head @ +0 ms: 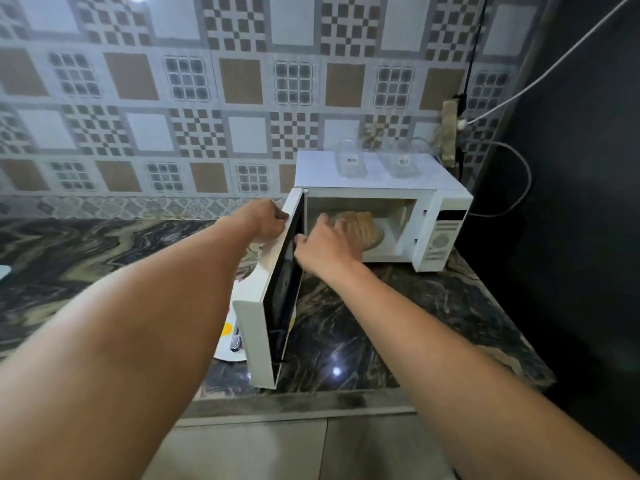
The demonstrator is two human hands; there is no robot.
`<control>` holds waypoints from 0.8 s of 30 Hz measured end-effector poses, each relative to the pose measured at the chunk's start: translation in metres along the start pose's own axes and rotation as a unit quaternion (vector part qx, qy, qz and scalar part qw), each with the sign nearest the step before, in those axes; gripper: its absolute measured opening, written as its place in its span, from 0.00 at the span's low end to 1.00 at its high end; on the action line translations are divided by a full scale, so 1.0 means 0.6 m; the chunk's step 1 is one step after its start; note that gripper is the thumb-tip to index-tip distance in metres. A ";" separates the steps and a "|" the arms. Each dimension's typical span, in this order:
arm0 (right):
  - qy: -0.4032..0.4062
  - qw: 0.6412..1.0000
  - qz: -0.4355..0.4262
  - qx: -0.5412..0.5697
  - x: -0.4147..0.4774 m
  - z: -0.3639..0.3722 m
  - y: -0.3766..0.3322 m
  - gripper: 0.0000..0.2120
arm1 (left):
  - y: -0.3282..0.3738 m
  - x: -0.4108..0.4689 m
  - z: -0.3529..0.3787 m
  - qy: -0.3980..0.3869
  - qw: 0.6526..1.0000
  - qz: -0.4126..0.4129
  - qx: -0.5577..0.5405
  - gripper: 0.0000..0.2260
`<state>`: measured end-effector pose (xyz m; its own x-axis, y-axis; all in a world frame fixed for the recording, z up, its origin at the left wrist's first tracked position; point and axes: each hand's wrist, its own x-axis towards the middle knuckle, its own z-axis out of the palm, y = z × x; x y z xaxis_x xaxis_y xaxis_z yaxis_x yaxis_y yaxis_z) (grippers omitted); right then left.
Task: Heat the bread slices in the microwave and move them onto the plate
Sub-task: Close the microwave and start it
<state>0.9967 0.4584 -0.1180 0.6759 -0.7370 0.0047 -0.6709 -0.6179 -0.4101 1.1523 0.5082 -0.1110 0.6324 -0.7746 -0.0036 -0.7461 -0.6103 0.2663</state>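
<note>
- The dark marbled countertop (363, 323) runs along the tiled wall.
- A white microwave (446, 216) stands at its right end.
- A white plate (228, 341) lies left of the open door.

Left hand (268, 220) grips the open microwave door (273, 289) — right hand (329, 244) touches bread slices (360, 226) inside.

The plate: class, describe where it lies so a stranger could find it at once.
Start at the white microwave on the dark marbled counter. Its door swings open leftward; the plate lies flat behind it, mostly hidden. It alone is white with a yellow patch.
</note>
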 end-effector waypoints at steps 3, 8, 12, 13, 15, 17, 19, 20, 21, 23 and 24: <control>-0.040 0.998 0.010 0.044 -0.022 0.043 -0.038 0.28 | -0.015 -0.010 0.001 -0.006 0.999 0.024 0.021 0.18; -0.113 0.988 0.033 0.099 -0.061 0.075 -0.067 0.31 | -0.018 -0.008 0.006 -0.013 0.997 0.047 0.053 0.18; -0.113 0.984 0.053 0.128 -0.070 0.051 -0.052 0.33 | 0.002 -0.006 0.016 -0.019 0.997 0.060 0.049 0.20; -0.108 0.985 0.054 0.127 -0.072 0.039 -0.043 0.34 | 0.012 -0.009 0.020 -0.017 0.996 0.066 0.055 0.20; -0.097 0.986 0.055 0.122 -0.074 0.018 -0.017 0.32 | 0.030 -0.010 0.033 -0.007 0.995 0.072 0.062 0.21; -0.092 0.987 0.061 0.116 -0.070 -0.002 0.018 0.25 | 0.050 -0.006 0.049 0.005 0.995 0.071 0.065 0.23; -0.081 0.989 0.065 0.104 -0.062 -0.019 0.054 0.19 | 0.076 -0.001 0.059 0.024 0.994 0.083 0.073 0.23; -0.074 0.990 0.066 0.097 -0.059 -0.027 0.071 0.17 | 0.092 0.003 0.064 0.038 0.992 0.097 0.076 0.22; -0.062 0.992 0.064 0.086 -0.056 -0.034 0.087 0.17 | 0.109 0.007 0.067 0.051 0.990 0.106 0.076 0.21; -0.034 0.997 0.059 0.038 -0.044 -0.050 0.121 0.18 | 0.144 0.016 0.077 0.057 0.989 0.115 0.071 0.19; -0.018 0.998 0.055 0.006 -0.036 -0.057 0.139 0.17 | 0.158 0.024 0.084 0.056 0.988 0.121 0.076 0.19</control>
<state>0.9159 0.4132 -0.1209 0.6084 -0.7902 -0.0737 -0.7387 -0.5298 -0.4167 1.0800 0.4307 -0.1343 0.4439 -0.8833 0.1507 -0.8958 -0.4334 0.0987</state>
